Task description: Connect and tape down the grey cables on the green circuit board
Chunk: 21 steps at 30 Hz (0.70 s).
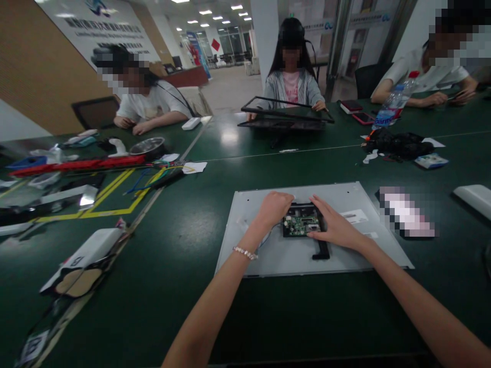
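Note:
A green circuit board (301,225) in a black plastic frame (323,249) sits on the middle of a flat grey metal panel (245,260), which lies on the table before me. My left hand (275,208), with a beaded bracelet at the wrist, is at the frame's upper left corner. Its fingers are curled, and what they pinch is hidden. Below that hand a thin cable (264,239) runs over the panel. My right hand (335,226) spans the frame's right side, thumb at the board's lower edge and fingertips at the top edge.
Right of the panel lies a phone (406,212). At left are a white device with a strap (84,255), wires (149,179) and red strips (84,164). Opposite, a person holds a black screen frame (287,110); two others sit at the sides. Bottles (391,105) stand back right.

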Each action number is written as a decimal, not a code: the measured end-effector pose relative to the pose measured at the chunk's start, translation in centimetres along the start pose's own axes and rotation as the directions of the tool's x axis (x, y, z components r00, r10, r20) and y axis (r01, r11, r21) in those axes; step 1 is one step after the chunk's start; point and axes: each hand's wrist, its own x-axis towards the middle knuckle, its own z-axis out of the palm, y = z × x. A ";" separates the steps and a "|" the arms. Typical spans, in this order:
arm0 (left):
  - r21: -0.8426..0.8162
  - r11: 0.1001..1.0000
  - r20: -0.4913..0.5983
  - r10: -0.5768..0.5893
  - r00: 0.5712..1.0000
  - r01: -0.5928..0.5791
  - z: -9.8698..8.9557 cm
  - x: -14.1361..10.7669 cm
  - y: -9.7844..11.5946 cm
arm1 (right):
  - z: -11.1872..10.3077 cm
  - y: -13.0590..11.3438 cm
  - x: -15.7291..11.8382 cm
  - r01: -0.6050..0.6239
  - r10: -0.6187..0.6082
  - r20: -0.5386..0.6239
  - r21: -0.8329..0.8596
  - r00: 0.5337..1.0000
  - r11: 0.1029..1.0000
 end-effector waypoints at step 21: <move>0.070 0.998 0.042 0.003 0.999 -0.006 0.8 -0.4 0.7 | -0.5 0.4 0.5 0.036 -0.036 0.007 0.018 0.999 0.999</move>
